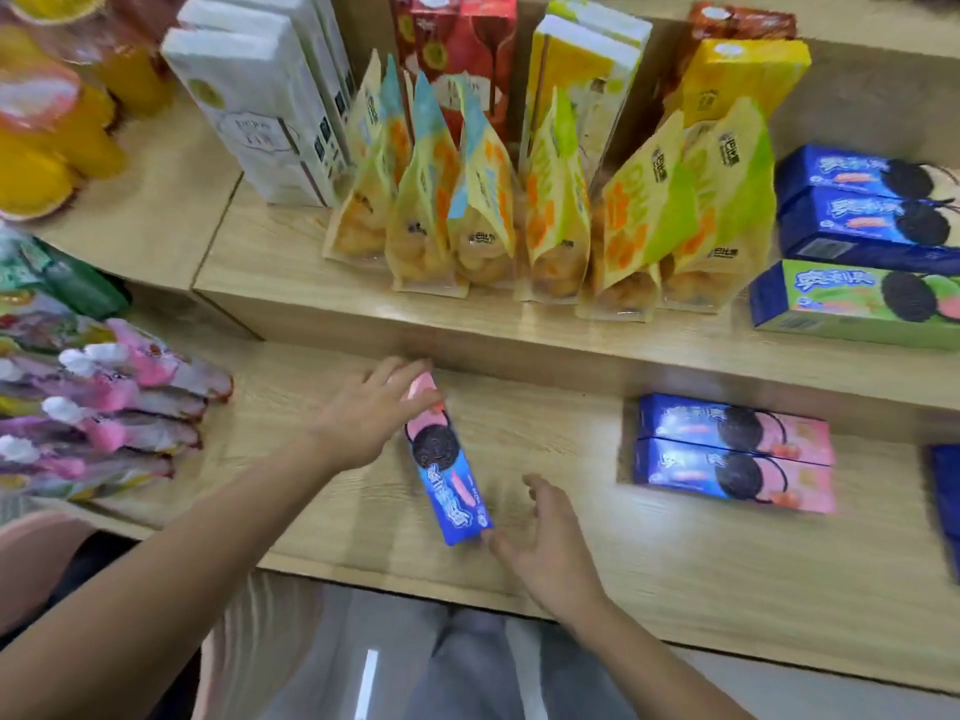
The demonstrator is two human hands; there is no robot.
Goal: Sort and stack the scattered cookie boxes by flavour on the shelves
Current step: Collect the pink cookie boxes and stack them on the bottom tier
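A blue and pink cookie box [448,470] lies lengthwise on the lower shelf [649,558]. My left hand [371,413] rests on its far pink end, fingers curled over it. My right hand [545,543] hovers at the box's near blue end, fingers spread, thumb touching the corner. Two matching blue and pink boxes [735,452] lie side by side to the right. On the upper shelf at the right, two blue cookie boxes [857,207] sit stacked above a green cookie box [852,304].
Yellow snack pouches [550,220] stand in a row on the upper shelf [291,283], with tall white boxes [265,106] and red and yellow boxes behind. Pink and purple packets [104,407] pile at the left. Another blue box edge [945,501] shows at the far right.
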